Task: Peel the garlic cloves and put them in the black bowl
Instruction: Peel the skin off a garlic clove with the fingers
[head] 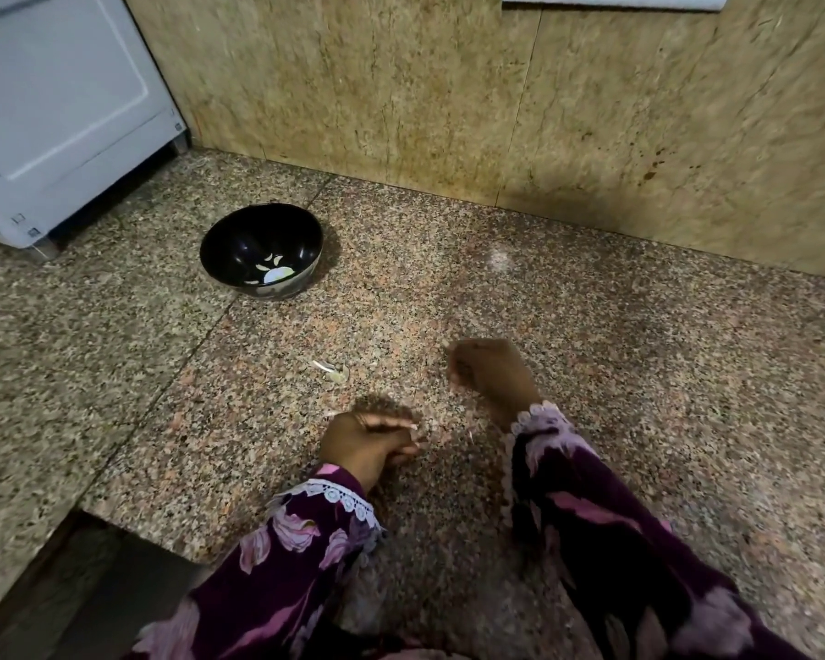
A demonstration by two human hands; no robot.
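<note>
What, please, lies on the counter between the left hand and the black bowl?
In the head view, a small garlic piece lies between the left hand and the black bowl; the rest is bare counter.

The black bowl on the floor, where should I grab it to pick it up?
Probably by the rim of the black bowl, coming straight down from above. It stands upright and open, its rounded sides give little to hold, and nothing blocks the top edge.

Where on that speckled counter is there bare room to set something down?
Bare stone stretches right of the black bowl to the wall, and left of the left hand. Busiest is the middle, where garlic scraps lie between the bowl and both hands, the right hand included.
</note>
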